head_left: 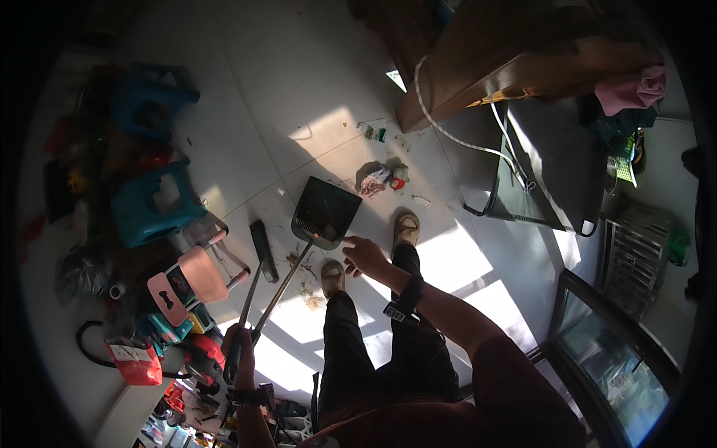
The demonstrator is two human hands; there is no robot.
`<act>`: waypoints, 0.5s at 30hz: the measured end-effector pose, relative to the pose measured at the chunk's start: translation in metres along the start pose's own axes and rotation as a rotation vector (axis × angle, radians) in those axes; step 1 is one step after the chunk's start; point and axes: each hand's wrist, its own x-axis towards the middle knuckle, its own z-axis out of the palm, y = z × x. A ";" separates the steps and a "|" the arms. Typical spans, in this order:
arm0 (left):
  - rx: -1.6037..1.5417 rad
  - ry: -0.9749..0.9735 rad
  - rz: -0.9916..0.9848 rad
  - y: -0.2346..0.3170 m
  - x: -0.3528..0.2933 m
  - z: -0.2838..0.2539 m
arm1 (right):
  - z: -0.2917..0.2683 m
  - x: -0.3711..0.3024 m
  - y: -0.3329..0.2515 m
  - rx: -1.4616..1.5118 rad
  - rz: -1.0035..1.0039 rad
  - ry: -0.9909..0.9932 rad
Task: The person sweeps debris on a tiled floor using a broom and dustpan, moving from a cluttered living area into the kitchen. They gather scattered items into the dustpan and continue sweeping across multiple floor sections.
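Observation:
My left hand (243, 360) is closed around two long handles at the lower left. One handle runs to a dark green dustpan (328, 207) lying on the floor in the middle, with some small debris near its handle end. The other leads to a broom (261, 245) with a narrow dark head, left of the dustpan. My right hand (364, 256) hovers by the dustpan's lower right corner, holding nothing, index finger stretched out. Sweepings (308, 287) lie between the broom and my left shoe. Beyond the dustpan sits a crumpled heap of rubbish (376, 180).
A green-and-clear wrapper (376, 133) lies farther off. Blue stools (158, 200), a pink child's seat (202, 275) and a red bag (136, 364) crowd the left. A wooden cabinet (478, 75), a dark folding panel (556, 164) and a glass-paned frame (616, 358) stand right.

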 end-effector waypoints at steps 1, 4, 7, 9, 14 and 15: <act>0.137 -0.007 0.020 -0.003 -0.007 -0.002 | -0.055 0.035 0.022 -0.181 0.002 0.238; 0.068 -0.030 -0.113 -0.015 -0.023 -0.006 | -0.191 0.113 0.095 -0.788 -0.001 0.665; 0.011 -0.013 -0.181 -0.020 -0.030 -0.022 | -0.268 0.182 0.142 -1.025 -0.017 0.594; -0.120 -0.093 -0.355 -0.009 -0.043 -0.033 | -0.283 0.233 0.158 -0.883 -0.106 0.652; 0.309 -0.244 -0.542 0.022 -0.028 -0.043 | -0.289 0.360 0.166 -0.865 -0.112 0.744; 0.312 -0.231 -0.538 0.025 -0.024 -0.040 | -0.287 0.380 0.174 -0.856 -0.136 0.751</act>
